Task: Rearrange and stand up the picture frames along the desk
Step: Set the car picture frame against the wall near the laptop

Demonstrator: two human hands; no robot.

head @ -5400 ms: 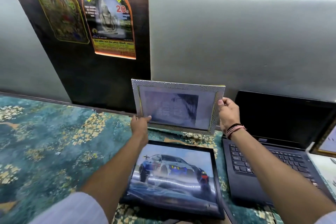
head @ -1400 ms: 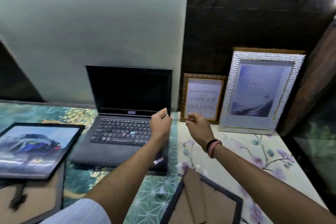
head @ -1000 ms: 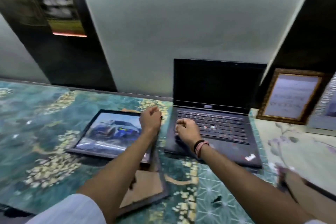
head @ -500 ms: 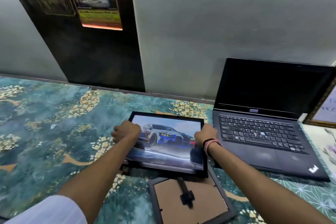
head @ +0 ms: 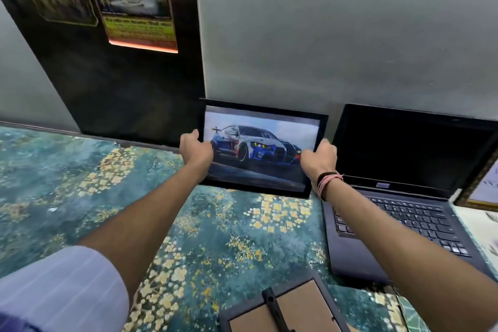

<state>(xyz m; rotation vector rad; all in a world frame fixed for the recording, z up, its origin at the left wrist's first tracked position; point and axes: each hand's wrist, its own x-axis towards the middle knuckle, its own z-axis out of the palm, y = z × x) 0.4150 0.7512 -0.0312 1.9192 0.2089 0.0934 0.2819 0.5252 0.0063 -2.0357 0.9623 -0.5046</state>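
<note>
A black-framed picture of a blue and white racing car (head: 265, 127) stands nearly upright at the back of the desk, against the wall, just left of the laptop. My left hand (head: 194, 149) grips its left edge and my right hand (head: 319, 158) grips its right edge. Its bottom edge is at or just above the patterned desk cover; contact cannot be told. Another frame (head: 283, 310) lies face down at the near edge, brown backing and black stand showing. A gold-framed picture (head: 482, 191) stands at the far right, mostly cut off.
An open dark laptop (head: 404, 197) sits right of the car picture, close to my right wrist. The desk (head: 67, 197) has a teal and gold flowered cover. Two posters (head: 134, 0) hang on a dark wall panel at upper left.
The car picture lay flat on the desk half a second ago with both hands on its sides. Now it is lifted, tilted upright and moved back towards the wall.
</note>
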